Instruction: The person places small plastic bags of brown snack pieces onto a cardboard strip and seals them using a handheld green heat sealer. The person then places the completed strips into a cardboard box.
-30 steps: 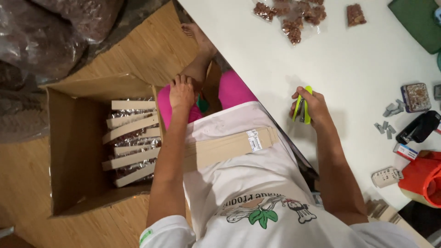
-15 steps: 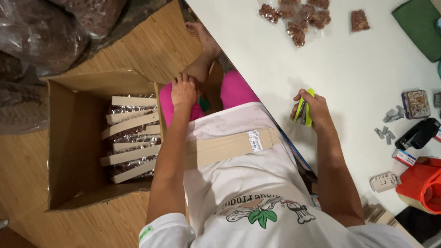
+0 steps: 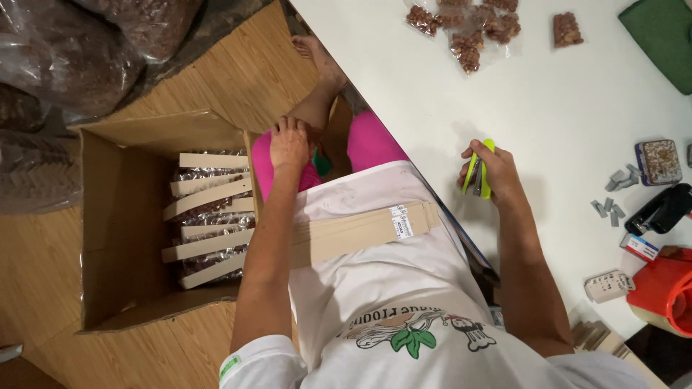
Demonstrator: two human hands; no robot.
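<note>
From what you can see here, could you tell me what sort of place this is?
Probably a small home packing station: a cardboard box on the floor holds finished snack packs, loose bagged snacks lie on the white table, and the right hand holds a green stapler.

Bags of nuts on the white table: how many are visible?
About 5: four clustered clear bags of nuts at the table's top edge, partly cropped and overlapping, and one separate bag to their right. More may be hidden.

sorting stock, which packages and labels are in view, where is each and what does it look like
Cardboard box: floor, left; brown, open, holding clear packs with tan card tops.
Clear snack bags: table top; small, brown contents.
Card strips: on lap; tan stack, small white label.
Tin: table right; small, patterned lid.
</note>
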